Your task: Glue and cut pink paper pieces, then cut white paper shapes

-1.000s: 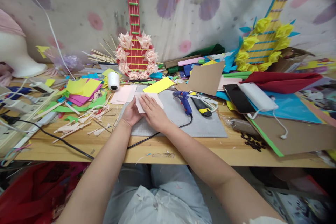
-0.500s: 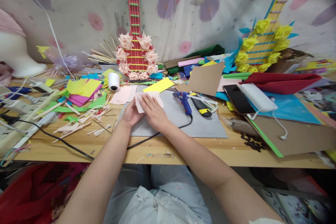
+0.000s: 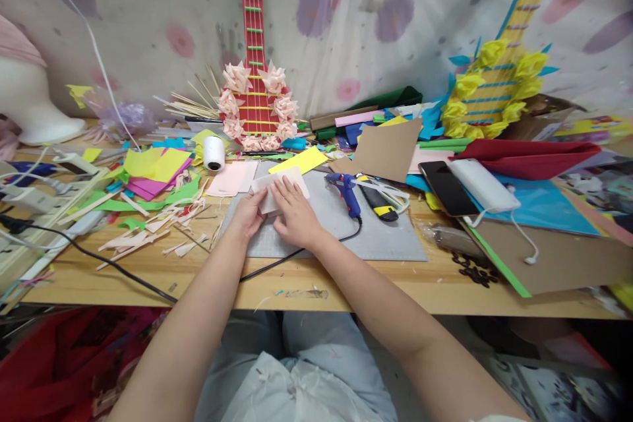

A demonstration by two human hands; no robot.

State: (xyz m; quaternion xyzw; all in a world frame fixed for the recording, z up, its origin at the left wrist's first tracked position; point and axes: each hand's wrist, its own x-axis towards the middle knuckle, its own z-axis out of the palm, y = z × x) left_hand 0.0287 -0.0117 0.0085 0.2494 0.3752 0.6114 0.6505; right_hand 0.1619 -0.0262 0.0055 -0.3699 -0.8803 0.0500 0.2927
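Head: left hand (image 3: 248, 214) pinches paper (image 3: 262, 182); right hand (image 3: 297, 214) atop

Sheet of paper (image 3: 298, 178), one, pale pink verging on white, matte, small and roughly rectangular; whether single or folded cannot be told. Condition: plain face, right-hand portion lighter, left-hand portion in greyer shade; middle largely covered by fingers. Pose: tilted, long side running across, far edge slanting up toward the right. Position: above the far left part of the grey cutting mat (image 3: 386, 237), near the yellow strip (image 3: 301, 159); left hand (image 3: 247, 214) grasping its near left portion, right hand (image 3: 295, 212) with fingers laid across its upper face.
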